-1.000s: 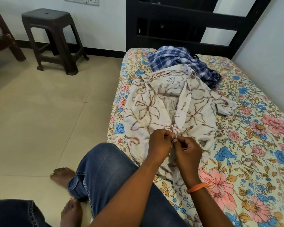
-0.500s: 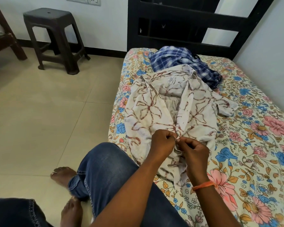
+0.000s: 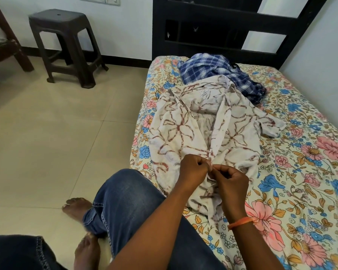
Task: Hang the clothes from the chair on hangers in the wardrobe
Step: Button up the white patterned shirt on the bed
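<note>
on floral bedsheet [image 3: 300, 191], crumpled soft patterned shirt [image 3: 183, 133]

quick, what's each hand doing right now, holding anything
Left hand: fingers curled, pinching the front edge of the white patterned shirt.
Right hand: fingers curled, pinching the same shirt's front edge, right beside the left.
</note>
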Available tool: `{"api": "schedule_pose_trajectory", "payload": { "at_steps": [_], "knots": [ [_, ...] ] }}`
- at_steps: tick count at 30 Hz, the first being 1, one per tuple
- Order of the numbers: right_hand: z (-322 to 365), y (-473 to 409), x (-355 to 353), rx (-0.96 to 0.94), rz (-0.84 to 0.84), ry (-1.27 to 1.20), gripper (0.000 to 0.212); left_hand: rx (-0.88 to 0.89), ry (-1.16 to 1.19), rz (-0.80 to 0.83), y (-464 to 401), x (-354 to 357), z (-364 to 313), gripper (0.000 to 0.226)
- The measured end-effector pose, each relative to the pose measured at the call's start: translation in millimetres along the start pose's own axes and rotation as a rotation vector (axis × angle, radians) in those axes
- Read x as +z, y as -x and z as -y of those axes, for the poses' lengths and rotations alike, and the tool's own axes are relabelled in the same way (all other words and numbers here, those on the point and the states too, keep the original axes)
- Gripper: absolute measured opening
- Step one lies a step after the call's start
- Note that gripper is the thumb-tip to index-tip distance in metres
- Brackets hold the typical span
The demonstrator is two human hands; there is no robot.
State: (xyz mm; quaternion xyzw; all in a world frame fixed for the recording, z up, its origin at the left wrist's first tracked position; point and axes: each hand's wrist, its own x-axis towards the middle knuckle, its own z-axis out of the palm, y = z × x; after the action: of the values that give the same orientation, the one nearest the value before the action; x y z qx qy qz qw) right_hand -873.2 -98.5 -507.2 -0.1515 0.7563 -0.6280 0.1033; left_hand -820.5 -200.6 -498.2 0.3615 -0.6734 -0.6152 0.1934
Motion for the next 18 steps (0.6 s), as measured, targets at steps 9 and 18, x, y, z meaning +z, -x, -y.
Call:
{"api": "schedule_pose_trajectory", "payload": {
  "at_steps": [9,18],
  "knots": [
    [9,-4,0,0.189,0.012,-0.053,0.003,-0.037,-0.06,0.027,-6,6,3,0.027],
    [-1,-6,5,-0.054,0.02,0.278,0.016,0.196,-0.251,-0.082,2,5,2,0.047]
  ]
}}
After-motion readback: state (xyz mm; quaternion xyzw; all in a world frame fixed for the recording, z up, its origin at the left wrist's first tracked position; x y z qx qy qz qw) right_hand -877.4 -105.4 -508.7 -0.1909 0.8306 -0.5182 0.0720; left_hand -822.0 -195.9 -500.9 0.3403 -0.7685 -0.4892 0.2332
